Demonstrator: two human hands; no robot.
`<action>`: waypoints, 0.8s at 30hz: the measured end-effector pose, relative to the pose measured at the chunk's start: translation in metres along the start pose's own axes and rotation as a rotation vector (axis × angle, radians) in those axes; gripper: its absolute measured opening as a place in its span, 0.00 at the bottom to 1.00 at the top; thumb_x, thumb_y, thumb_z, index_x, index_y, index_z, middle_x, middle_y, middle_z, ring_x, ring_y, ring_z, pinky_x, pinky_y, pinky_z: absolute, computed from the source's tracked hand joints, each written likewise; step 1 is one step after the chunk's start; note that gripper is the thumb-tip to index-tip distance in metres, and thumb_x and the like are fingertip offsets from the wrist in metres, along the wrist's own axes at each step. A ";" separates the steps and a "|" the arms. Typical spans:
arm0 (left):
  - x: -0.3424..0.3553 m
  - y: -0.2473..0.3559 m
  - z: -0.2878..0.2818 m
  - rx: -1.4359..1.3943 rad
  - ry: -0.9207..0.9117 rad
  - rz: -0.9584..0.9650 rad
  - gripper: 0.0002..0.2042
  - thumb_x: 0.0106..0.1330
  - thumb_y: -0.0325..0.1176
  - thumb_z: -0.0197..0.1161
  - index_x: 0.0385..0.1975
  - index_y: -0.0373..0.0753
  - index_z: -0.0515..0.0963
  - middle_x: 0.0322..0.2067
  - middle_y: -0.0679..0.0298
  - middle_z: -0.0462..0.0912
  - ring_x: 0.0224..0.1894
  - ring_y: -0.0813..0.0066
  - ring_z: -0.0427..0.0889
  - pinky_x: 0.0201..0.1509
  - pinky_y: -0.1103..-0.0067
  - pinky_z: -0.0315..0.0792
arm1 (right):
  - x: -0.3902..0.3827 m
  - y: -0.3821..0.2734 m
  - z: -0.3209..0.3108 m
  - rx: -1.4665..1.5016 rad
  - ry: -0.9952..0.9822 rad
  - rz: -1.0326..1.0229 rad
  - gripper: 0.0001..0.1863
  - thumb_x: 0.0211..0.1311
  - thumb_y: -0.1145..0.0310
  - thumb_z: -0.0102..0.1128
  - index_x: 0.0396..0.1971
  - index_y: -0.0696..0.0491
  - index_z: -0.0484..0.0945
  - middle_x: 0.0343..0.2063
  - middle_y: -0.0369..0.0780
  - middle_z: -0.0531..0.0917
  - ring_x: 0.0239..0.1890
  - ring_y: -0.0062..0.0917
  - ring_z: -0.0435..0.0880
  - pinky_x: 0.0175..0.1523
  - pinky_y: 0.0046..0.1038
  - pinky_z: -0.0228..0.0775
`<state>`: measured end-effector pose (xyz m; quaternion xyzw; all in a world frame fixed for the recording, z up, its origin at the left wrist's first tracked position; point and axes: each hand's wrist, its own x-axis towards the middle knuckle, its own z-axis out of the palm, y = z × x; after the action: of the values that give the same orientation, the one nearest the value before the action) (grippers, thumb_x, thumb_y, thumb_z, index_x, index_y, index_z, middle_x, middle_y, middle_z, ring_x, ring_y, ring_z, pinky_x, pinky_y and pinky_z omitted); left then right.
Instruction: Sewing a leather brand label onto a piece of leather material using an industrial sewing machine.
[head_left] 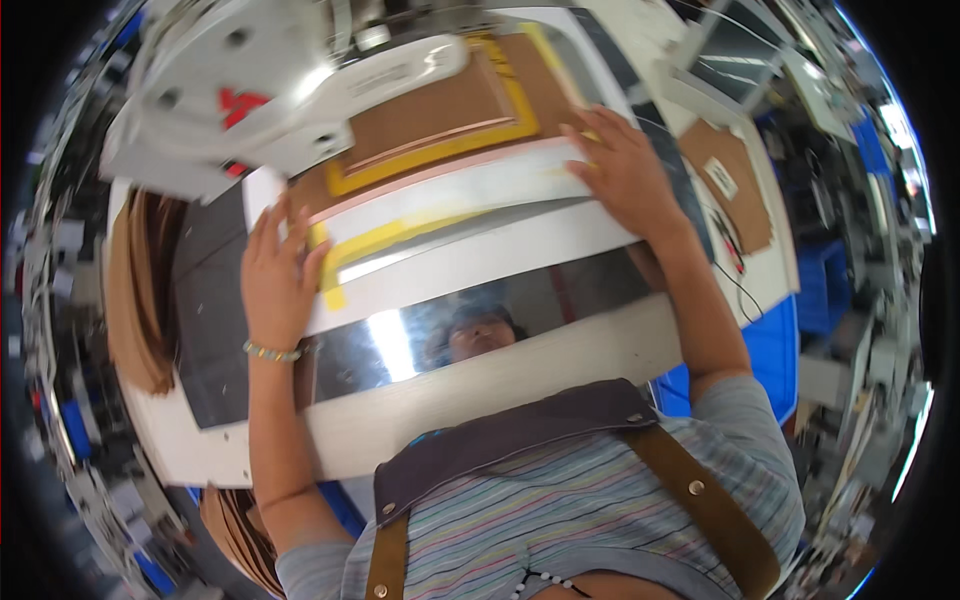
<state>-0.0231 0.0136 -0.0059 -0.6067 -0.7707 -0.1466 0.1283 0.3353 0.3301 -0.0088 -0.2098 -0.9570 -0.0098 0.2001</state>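
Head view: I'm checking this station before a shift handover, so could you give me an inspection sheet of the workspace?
Surface: white machine table with a shiny metal plate that mirrors the area.
Job's things: flat white frame with yellow tape, holding brown material under the white machine head.
Clutter: stack of brown pieces at the left; brown piece with a white label at the right.
Hands: left hand flat on the frame's left end; right hand flat on its right end; neither grips.
Cables: thin dark cord at the right edge.
Surroundings: blue bins and crowded shelves, blurred.
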 end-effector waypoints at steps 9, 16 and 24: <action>0.000 -0.008 0.004 -0.054 -0.061 -0.005 0.22 0.77 0.36 0.64 0.68 0.38 0.79 0.74 0.54 0.74 0.74 0.51 0.73 0.76 0.60 0.67 | -0.008 0.038 -0.025 -0.035 0.242 0.153 0.21 0.73 0.57 0.64 0.61 0.50 0.84 0.66 0.39 0.81 0.71 0.36 0.75 0.70 0.40 0.71; 0.000 -0.010 0.004 -0.055 -0.050 -0.001 0.21 0.79 0.36 0.61 0.69 0.37 0.79 0.74 0.54 0.74 0.74 0.51 0.73 0.76 0.61 0.67 | -0.080 0.143 -0.079 -0.084 0.043 0.837 0.14 0.66 0.60 0.70 0.45 0.52 0.89 0.47 0.44 0.90 0.49 0.42 0.88 0.56 0.42 0.79; 0.006 -0.023 -0.017 -0.340 -0.024 -0.136 0.18 0.80 0.35 0.60 0.63 0.35 0.83 0.72 0.52 0.77 0.71 0.51 0.77 0.75 0.65 0.69 | -0.083 0.174 -0.070 0.154 0.182 0.722 0.11 0.66 0.62 0.75 0.34 0.53 0.85 0.29 0.37 0.87 0.31 0.25 0.84 0.40 0.32 0.75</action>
<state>-0.0468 0.0069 0.0103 -0.5680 -0.7754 -0.2759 0.0044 0.5014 0.4487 0.0123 -0.5160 -0.7978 0.1149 0.2898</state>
